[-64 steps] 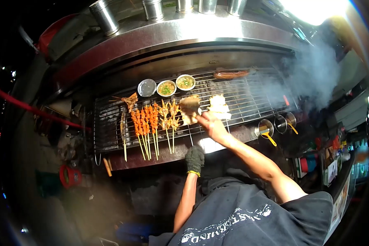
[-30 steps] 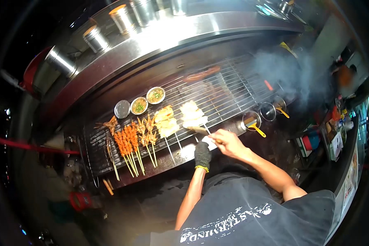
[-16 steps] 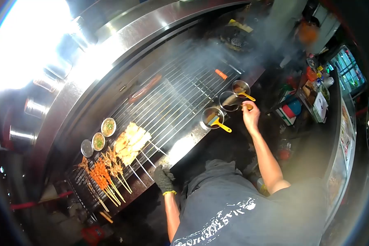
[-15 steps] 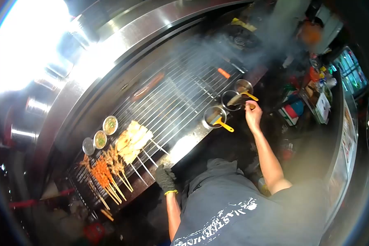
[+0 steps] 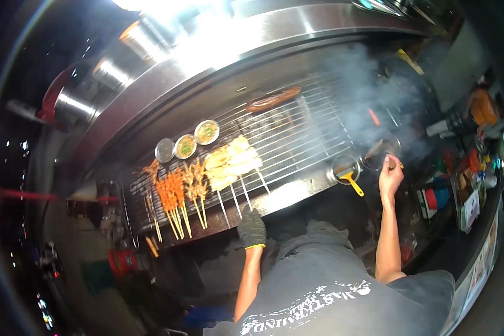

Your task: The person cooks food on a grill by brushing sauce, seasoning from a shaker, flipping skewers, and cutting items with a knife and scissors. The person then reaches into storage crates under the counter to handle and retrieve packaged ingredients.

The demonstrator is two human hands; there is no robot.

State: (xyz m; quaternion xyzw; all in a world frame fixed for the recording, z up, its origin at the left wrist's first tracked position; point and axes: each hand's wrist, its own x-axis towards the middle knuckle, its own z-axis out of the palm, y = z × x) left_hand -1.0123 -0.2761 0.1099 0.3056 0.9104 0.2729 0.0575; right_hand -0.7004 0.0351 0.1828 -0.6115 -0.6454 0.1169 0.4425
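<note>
My left hand (image 5: pixel 252 228), in a dark glove with a yellow cuff, is closed at the grill's front edge around the end of a metal skewer. Pale flat food pieces (image 5: pixel 233 162) lie on the metal skewers just beyond it. My bare right hand (image 5: pixel 391 178) is closed on the handle of a brush (image 5: pixel 376 149), whose head is in a dark round pot at the grill's right front. Left of the pale pieces are red meat skewers (image 5: pixel 171 190) and brown skewers (image 5: pixel 195 179) with wooden sticks.
Three small metal bowls (image 5: pixel 185 146) stand behind the skewers. A sausage-like piece (image 5: pixel 274 99) lies at the back of the grill (image 5: pixel 297 131). Another pot (image 5: pixel 341 167) holds a yellow-handled brush (image 5: pixel 351 184). Smoke drifts at the right. Metal canisters (image 5: pixel 75 105) stand on the back ledge.
My right hand has moved from the pale food to the pots at the right. The pale pieces now lie side by side. The view has turned and turned partly back.
</note>
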